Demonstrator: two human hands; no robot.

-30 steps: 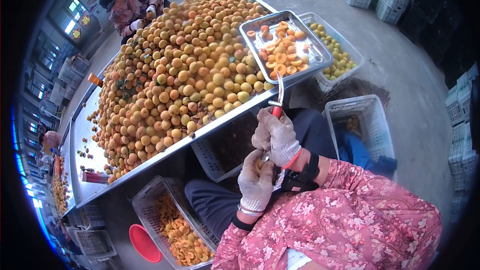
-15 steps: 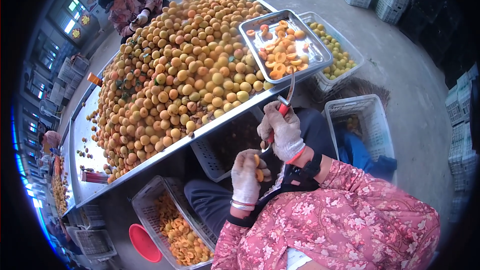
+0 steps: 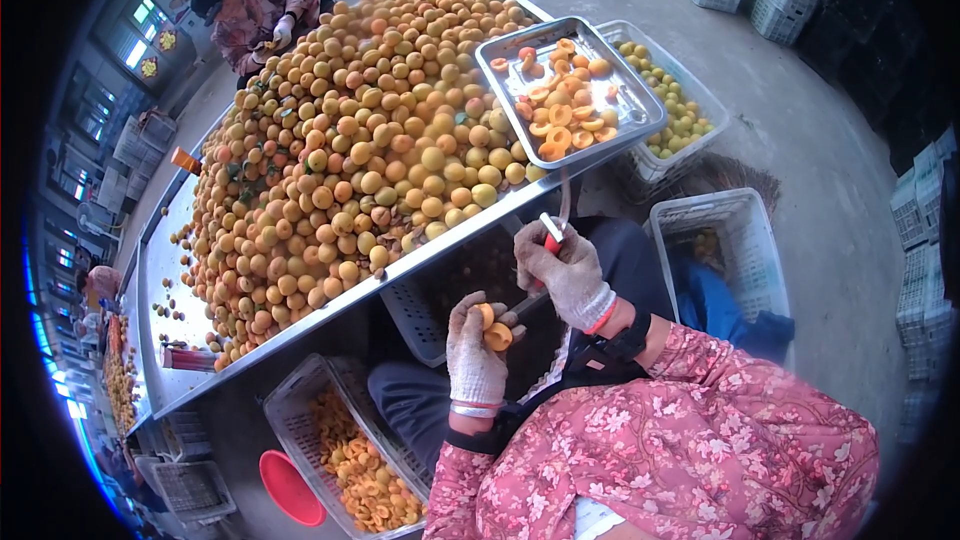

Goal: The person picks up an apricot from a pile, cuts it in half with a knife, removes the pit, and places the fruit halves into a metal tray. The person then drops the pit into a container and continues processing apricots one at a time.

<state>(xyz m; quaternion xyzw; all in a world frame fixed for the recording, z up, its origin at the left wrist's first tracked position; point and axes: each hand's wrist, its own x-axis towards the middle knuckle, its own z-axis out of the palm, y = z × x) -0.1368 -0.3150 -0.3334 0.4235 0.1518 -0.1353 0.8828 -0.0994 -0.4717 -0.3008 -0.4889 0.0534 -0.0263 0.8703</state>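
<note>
My left hand, in a pale work glove, holds a split apricot whose two orange halves show at the fingertips. My right hand, gloved as well, is closed round the red handle of a knife. Its thin curved blade points up toward the table edge. The hands are apart, above my lap. Just beyond the right hand, a metal tray of apricot halves rests at the table's corner. A large heap of whole apricots covers most of the metal table.
Below left stand a crate of apricot halves and a red basin. A crate of greenish fruit is behind the tray. At right, a white crate holds blue cloth. Another person works across the table.
My left hand has turned and risen slightly, bringing the apricot halves into fuller view. My right hand has shifted a little left and down with the knife.
</note>
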